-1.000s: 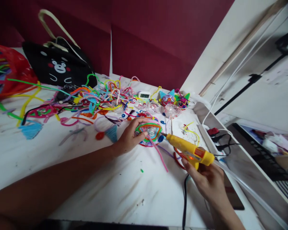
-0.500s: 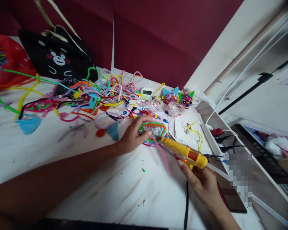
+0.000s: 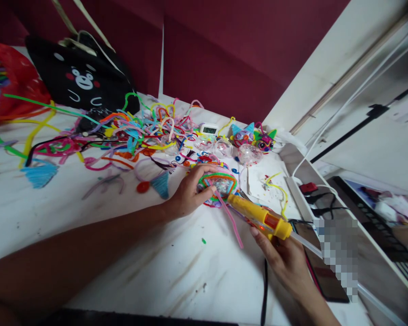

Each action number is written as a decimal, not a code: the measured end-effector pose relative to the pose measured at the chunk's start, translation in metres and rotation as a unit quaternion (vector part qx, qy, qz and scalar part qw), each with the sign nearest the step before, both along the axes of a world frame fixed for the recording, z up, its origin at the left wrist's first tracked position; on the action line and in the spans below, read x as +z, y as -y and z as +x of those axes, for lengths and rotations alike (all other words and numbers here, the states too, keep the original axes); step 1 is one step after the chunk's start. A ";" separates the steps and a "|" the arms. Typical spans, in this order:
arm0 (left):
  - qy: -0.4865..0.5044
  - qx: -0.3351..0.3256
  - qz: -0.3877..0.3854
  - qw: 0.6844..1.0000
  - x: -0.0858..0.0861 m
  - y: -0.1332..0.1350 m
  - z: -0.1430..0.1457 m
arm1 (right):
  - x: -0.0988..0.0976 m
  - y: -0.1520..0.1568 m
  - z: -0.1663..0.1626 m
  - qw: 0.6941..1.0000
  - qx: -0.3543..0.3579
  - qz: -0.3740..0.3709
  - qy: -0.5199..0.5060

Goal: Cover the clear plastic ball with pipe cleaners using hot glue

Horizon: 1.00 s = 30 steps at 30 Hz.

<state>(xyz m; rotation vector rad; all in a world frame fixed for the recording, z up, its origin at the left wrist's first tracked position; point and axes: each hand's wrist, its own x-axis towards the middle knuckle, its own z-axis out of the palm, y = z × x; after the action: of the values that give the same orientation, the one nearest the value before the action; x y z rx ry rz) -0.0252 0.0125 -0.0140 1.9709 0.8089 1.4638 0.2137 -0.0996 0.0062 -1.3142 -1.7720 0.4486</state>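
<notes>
My left hand [image 3: 194, 192] is closed around the left side of a round craft ball [image 3: 221, 183], wrapped in bands of green, orange, pink and blue pipe cleaner with a clear middle. A loose pink pipe cleaner [image 3: 231, 222] trails from the ball down toward me, by my left thumb. In my right hand [image 3: 285, 258] is a yellow hot glue gun [image 3: 258, 215], gripped by its handle, with a clear glue stick [image 3: 306, 243] sticking out of its back. The nozzle is at the ball's lower right edge; whether it touches I cannot tell.
Tangled pipe cleaners [image 3: 139, 131] cover the back left, near a black bag [image 3: 85, 81] and a red bag [image 3: 20, 86]. Clear half-spheres [image 3: 248, 155], a small clock [image 3: 209, 130] and two decorated cat-like figures [image 3: 243, 135] stand behind. A phone [image 3: 326, 276] and power strip [image 3: 297, 192] lie right.
Almost nothing differs. Both hands, the ball and the glue gun keep nearly the same places, and the view has shifted very slightly.
</notes>
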 end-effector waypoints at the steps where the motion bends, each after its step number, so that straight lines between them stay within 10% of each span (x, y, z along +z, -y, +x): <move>1: -0.001 0.001 0.002 1.000 0.000 0.000 0.000 | 0.000 0.000 0.000 1.000 -0.001 0.001 0.004; 30: -0.001 0.000 0.004 1.000 0.003 0.001 0.001 | -0.005 0.006 0.001 1.000 -0.014 -0.004 -0.005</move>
<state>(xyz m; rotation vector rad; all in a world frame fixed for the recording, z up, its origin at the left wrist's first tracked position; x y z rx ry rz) -0.0244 0.0117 -0.0109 1.9779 0.8057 1.4684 0.2151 -0.1053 0.0014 -1.3377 -1.7434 0.4456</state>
